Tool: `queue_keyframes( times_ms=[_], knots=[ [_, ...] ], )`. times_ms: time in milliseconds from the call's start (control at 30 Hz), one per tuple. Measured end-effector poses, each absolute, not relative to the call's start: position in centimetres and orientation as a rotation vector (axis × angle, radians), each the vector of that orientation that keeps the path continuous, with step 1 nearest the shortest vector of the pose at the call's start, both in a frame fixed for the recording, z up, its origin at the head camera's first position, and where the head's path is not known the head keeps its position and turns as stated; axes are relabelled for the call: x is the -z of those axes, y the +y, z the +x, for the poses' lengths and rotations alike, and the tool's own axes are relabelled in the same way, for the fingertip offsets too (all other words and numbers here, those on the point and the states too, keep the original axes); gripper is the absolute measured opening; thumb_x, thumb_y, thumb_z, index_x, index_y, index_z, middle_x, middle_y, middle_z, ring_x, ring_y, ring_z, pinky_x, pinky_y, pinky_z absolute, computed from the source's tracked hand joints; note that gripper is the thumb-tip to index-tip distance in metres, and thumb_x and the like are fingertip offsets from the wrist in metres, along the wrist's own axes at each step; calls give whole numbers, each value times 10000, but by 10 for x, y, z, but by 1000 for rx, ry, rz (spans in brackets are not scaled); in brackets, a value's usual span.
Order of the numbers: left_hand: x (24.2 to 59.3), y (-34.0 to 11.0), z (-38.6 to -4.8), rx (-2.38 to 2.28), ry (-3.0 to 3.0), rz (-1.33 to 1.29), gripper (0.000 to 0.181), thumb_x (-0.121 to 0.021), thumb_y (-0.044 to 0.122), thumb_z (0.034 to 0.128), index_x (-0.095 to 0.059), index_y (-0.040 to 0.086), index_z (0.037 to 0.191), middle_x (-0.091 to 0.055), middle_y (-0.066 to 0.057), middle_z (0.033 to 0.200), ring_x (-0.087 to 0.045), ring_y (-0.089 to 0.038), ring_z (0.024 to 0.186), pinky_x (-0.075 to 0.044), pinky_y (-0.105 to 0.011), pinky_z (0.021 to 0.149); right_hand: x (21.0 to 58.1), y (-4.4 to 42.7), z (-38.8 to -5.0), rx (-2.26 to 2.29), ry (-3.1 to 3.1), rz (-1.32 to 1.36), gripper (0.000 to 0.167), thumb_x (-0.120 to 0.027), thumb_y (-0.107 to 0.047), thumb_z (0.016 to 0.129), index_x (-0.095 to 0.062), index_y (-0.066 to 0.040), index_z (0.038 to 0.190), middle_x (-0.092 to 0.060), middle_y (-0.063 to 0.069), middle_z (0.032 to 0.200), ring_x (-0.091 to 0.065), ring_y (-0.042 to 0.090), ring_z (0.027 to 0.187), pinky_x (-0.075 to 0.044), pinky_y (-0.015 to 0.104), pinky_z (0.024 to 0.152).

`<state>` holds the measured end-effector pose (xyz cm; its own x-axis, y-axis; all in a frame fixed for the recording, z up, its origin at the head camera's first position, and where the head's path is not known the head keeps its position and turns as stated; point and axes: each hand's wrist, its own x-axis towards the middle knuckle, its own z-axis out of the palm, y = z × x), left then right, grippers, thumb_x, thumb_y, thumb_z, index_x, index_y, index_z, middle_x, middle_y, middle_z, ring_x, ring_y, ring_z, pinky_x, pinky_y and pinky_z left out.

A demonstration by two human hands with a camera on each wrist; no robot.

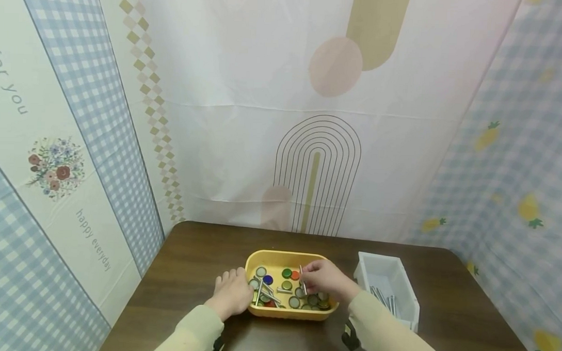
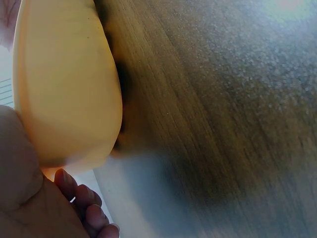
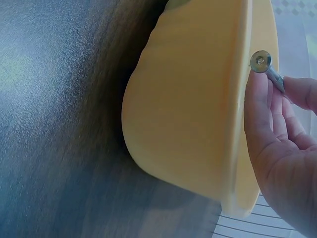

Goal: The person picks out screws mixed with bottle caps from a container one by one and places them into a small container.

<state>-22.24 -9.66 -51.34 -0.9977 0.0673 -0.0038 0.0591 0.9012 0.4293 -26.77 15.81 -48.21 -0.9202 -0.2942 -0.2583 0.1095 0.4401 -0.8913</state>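
Observation:
A yellow plastic basket (image 1: 283, 313) on the table has loose bottle caps (image 1: 294, 302) and several silver bolts (image 1: 270, 295) mixed inside it. My left hand (image 1: 232, 292) holds the basket's left end, the thumb side over the rim and the fingers bent along the outside. Over the basket's right part, my right hand (image 1: 326, 278) pinches one silver bolt (image 3: 260, 61) between thumb and fingers. That bolt has a flat round head with a hex socket, facing the camera in the right wrist view. The left thumb tip is hidden.
To the right of the basket stands a white rectangular bin (image 1: 414, 309) with several silver bolts (image 1: 385, 301) lying in its near part. The dark wooden table (image 1: 194, 250) ends at a printed cloth (image 1: 226, 158) hung behind it.

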Motion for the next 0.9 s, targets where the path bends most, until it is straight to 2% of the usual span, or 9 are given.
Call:
queue_keyframes(
  times_ms=[500, 733, 900],
  knots=[
    [512, -97, -222, -692, 3040, 109, 217, -529, 234, 909, -477, 29, 959, -448, -100, 860, -409, -296, 843, -311, -489, 792, 467, 183, -263, 1513, 2321, -112, 289, -681, -169, 893, -619, 56, 1064, -617, 166, 1002, -615, 226, 838, -545, 362, 720],
    [513, -98, -222, -680, 3041, 105, 236, -530, 245, 915, -488, 24, 986, -462, -104, 876, -421, -298, 859, -315, -492, 797, 462, 192, -261, 1527, 2358, -106, 283, -667, -168, 900, -618, 57, 1066, -617, 155, 953, -600, 211, 797, -543, 366, 705],
    [513, -97, -221, -683, 3040, 117, 224, -524, 240, 914, -480, 29, 972, -453, -102, 866, -415, -297, 850, -312, -489, 788, 464, 203, -264, 1568, 2363, -77, 286, -662, -155, 904, -610, 66, 1078, -617, 189, 982, -608, 221, 790, -544, 378, 704]
  ],
)
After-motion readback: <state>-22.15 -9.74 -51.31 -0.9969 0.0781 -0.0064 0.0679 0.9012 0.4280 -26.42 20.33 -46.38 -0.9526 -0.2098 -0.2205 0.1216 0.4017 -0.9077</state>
